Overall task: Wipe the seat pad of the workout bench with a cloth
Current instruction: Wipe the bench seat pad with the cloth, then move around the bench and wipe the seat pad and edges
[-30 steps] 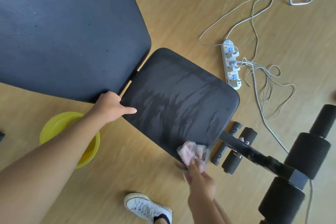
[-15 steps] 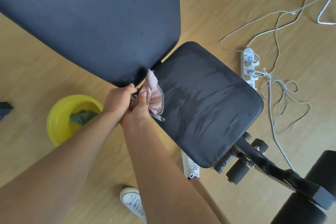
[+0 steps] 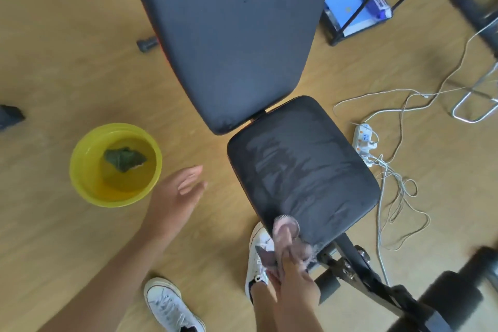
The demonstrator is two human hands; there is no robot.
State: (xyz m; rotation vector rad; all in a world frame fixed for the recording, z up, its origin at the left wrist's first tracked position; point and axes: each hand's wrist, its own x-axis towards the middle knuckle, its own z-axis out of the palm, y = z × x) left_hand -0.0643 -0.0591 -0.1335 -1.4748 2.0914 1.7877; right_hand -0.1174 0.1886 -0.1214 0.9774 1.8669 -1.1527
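R hand wiping near front corner of seat pad w/ pink cloth; L hand free.

Detail: from my feed, right hand [image 3: 289, 275] is closed around a bunched pink mesh cloth [image 3: 286, 233], pressed at the near-left corner of the seat pad [image 3: 304, 170], prob so the edge gets covered as well as the top. Pad is black, just below the backrest [image 3: 231, 35], w/ pale damp streaks over most of its top, so I'd judge the wipe is well along. Left hand [image 3: 177, 194] is open, fingers loose, holding nothing, off the bench between the pad and the yellow basin [image 3: 80, 186]. Basin sits on the floor near the bench, likely for rinsing; it holds water w/ a dark green rag [image 3: 124, 158] lying in it. Power strip [image 3: 363, 144] + cords lie on the floor on the pad's far side, apart from the water.
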